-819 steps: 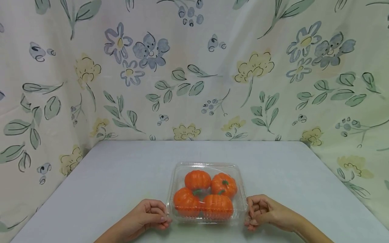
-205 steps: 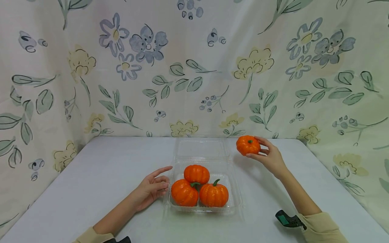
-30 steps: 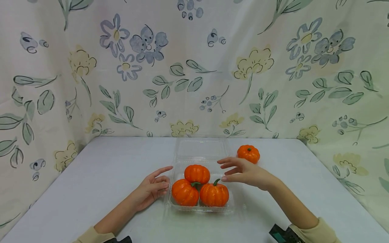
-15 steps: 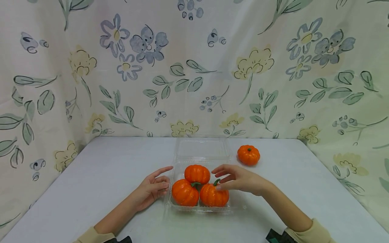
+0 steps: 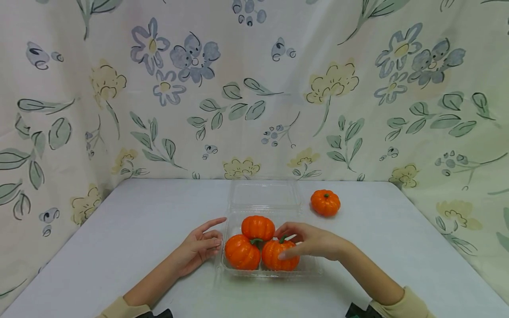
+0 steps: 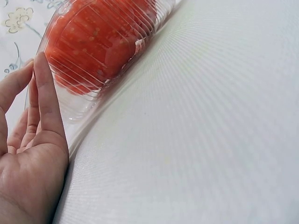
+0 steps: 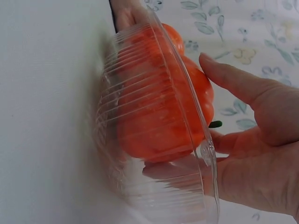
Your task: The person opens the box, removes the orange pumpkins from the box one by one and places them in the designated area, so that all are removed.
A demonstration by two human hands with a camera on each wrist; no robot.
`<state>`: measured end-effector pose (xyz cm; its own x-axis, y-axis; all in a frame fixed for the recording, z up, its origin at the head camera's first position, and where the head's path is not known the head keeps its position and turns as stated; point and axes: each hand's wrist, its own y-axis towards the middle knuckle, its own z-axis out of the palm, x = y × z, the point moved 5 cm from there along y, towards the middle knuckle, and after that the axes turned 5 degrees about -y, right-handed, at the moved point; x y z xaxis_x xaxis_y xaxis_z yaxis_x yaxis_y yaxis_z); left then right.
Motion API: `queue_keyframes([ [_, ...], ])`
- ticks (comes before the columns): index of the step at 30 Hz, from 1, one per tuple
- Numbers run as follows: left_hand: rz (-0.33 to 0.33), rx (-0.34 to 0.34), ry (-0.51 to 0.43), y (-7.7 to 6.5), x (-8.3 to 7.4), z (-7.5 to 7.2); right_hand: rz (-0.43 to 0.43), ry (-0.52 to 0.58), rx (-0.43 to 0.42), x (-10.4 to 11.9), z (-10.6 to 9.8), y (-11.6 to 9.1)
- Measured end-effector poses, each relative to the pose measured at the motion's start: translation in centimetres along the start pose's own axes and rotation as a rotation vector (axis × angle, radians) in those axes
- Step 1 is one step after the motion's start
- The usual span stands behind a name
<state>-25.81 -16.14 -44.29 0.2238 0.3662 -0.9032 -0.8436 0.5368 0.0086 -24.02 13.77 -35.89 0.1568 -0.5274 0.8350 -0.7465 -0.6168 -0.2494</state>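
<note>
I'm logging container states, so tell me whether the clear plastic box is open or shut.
Open: in the head view, its lid lies folded back behind the base, not over the three pumpkins inside.

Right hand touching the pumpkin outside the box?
Apart. The head view shows bare white table between the right hand and the pumpkin outside the box.

Head view and both wrist views: you get no readable text. Clear container (image 5: 274, 274): nothing legible. Orange pumpkins (image 5: 242, 252) inside it, and another pumpkin (image 5: 325, 204) right of its open lid (image 5: 263, 194): no lettering legible. Floral backdrop (image 5: 238, 66) beyond it: likewise. Dark wrist devices (image 5: 359, 312), nearer you than the container: cut off, unreadable.
</note>
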Motion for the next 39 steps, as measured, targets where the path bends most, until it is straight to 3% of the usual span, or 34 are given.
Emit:
queue_keyframes([
  [39,0.033,0.041,-0.009,0.02,-0.1,0.35,0.009,-0.081,-0.037,0.75,0.04,-0.39],
])
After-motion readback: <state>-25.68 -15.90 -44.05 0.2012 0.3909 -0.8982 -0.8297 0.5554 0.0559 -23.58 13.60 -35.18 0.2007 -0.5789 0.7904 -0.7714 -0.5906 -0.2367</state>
